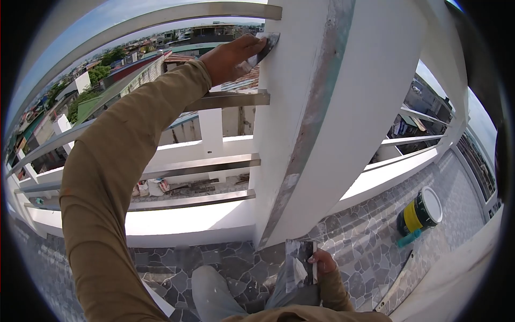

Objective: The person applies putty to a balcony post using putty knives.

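Observation:
My left hand [232,58] reaches up and grips a putty knife [266,48], its metal blade against the left side of the white pillar [370,107], between two railing bars. Whitish paste smears the fingers of that hand. Low in front of my body, my right hand [324,262] is closed on the edge of a flat metal putty blade [299,264] with white putty on it; its handle is not visible. Down the pillar's corner runs a strip [314,115] of bare grey and greenish surface.
Metal railing bars [214,162] run left from the pillar above a low white wall [193,219]. On the stone-patterned floor [220,255] at right stand a dark bucket [410,217] with a white lid and a teal object [409,239] beside it. A long strip [396,282] lies nearby.

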Demonstrator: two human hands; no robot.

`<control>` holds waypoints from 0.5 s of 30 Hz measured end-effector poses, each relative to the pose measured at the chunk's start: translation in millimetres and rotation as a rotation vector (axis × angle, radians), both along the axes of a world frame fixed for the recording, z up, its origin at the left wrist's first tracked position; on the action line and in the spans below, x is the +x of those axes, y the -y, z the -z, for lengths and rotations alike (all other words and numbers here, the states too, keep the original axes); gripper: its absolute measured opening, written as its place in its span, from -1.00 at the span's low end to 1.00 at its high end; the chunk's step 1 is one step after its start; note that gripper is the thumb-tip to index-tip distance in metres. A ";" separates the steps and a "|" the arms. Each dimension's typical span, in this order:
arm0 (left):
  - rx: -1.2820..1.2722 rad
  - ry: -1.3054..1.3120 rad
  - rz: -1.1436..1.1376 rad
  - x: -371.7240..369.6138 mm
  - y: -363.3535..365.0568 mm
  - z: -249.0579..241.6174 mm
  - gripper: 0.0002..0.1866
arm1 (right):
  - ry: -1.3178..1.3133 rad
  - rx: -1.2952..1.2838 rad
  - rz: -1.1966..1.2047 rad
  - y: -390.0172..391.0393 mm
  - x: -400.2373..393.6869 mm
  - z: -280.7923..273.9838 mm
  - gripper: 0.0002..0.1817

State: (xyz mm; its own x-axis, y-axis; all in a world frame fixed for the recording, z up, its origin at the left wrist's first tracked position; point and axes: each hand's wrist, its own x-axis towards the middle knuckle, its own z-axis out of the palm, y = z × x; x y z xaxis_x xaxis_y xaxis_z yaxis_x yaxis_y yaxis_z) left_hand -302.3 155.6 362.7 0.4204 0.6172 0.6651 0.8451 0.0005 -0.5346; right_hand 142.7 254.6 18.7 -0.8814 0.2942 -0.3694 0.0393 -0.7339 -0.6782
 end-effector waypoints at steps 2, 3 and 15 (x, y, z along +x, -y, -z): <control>-0.029 0.103 0.016 9.4 13.0 3.9 -0.30 | 0.003 0.038 0.009 4.2 0.7 -2.5 -0.49; -0.067 0.067 -0.021 17.2 25.6 3.1 -0.35 | 0.001 0.048 0.006 7.4 0.5 -5.6 -0.49; 0.131 -0.101 -0.326 13.2 33.8 -26.2 -0.37 | 0.008 0.111 -0.021 -8.1 10.7 19.9 -0.58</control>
